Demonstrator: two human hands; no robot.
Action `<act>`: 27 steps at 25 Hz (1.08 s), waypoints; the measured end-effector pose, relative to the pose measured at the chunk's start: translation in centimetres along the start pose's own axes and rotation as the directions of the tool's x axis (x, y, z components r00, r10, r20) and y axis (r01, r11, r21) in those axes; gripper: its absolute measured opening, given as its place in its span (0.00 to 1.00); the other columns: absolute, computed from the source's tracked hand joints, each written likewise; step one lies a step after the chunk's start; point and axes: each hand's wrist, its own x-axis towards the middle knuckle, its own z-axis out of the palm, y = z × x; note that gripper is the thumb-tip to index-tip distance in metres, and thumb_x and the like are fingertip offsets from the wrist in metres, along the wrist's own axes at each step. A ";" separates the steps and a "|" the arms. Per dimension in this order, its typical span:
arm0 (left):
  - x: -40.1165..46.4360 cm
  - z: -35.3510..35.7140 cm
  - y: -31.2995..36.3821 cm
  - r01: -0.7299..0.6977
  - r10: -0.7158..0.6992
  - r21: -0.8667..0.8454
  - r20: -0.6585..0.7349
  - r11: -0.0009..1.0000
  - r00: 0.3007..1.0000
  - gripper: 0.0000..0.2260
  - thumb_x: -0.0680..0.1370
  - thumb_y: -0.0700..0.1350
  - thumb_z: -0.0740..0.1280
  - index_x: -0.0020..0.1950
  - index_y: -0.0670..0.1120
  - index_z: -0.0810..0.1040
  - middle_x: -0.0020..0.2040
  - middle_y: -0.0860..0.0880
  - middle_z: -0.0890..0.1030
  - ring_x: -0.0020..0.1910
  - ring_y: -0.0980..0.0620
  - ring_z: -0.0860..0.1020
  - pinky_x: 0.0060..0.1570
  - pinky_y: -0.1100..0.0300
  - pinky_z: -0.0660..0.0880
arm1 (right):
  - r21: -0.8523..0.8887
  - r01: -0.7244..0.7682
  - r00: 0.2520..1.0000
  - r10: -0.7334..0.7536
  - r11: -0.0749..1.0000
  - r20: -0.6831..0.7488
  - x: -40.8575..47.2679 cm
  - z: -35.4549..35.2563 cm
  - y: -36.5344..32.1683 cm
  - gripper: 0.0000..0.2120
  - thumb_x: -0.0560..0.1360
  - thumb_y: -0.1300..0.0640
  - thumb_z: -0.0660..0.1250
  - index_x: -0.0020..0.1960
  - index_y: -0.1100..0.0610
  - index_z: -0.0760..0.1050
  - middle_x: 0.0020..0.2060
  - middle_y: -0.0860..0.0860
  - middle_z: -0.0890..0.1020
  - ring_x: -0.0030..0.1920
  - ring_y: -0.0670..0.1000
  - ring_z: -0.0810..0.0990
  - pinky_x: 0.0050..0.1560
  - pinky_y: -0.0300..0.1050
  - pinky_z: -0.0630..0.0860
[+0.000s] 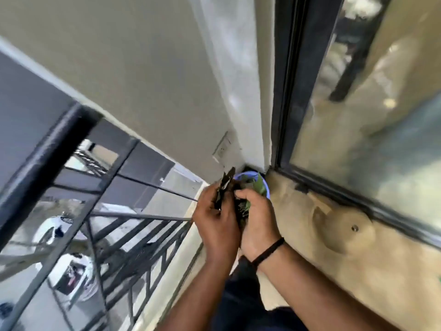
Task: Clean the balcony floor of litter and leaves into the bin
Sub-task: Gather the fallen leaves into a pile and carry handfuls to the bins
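A blue bin (266, 190) stands in the far corner where the wall meets the glass door, with green leaves (259, 186) inside. My left hand (216, 216) is closed around a dark, flat piece of litter (224, 187) that sticks up just left of the bin rim. My right hand (256, 218) is closed on a bunch of dark and green leaves (242, 206) right at the bin's near edge. Both hands press together. The view is tilted and blurred.
A black metal railing (95, 211) runs along the left, with a street and cars far below. The beige balcony floor (334, 254) has a round floor drain (355, 227). A dark-framed glass sliding door (358, 115) fills the right. A wall socket (222, 149) sits above the bin.
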 end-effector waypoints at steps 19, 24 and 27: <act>16.6 17.2 -42.3 0.202 -0.492 0.586 0.391 0.785 0.778 0.12 0.79 0.49 0.68 0.52 0.42 0.84 0.50 0.37 0.84 0.52 0.36 0.81 0.53 0.46 0.78 | -0.156 -0.151 0.873 0.058 0.976 -0.484 43.2 -20.7 11.4 0.16 0.77 0.63 0.66 0.65 0.61 0.75 0.48 0.57 0.81 0.43 0.55 0.80 0.44 0.50 0.78; 17.9 17.7 -46.3 0.417 -0.586 0.444 0.367 0.793 0.722 0.15 0.68 0.60 0.68 0.43 0.50 0.83 0.45 0.42 0.85 0.50 0.37 0.83 0.53 0.39 0.81 | -0.296 -0.218 0.914 0.088 0.930 -0.397 42.3 -21.2 9.9 0.23 0.74 0.63 0.73 0.66 0.55 0.72 0.59 0.54 0.81 0.56 0.57 0.80 0.43 0.50 0.81; 17.4 18.1 -45.2 0.433 -0.612 0.467 0.355 0.771 0.707 0.12 0.69 0.58 0.68 0.44 0.53 0.83 0.49 0.42 0.85 0.53 0.36 0.82 0.56 0.37 0.79 | -0.339 -0.249 0.917 0.108 0.907 -0.385 41.5 -21.1 9.0 0.17 0.76 0.62 0.70 0.62 0.52 0.71 0.57 0.52 0.76 0.57 0.56 0.74 0.51 0.52 0.79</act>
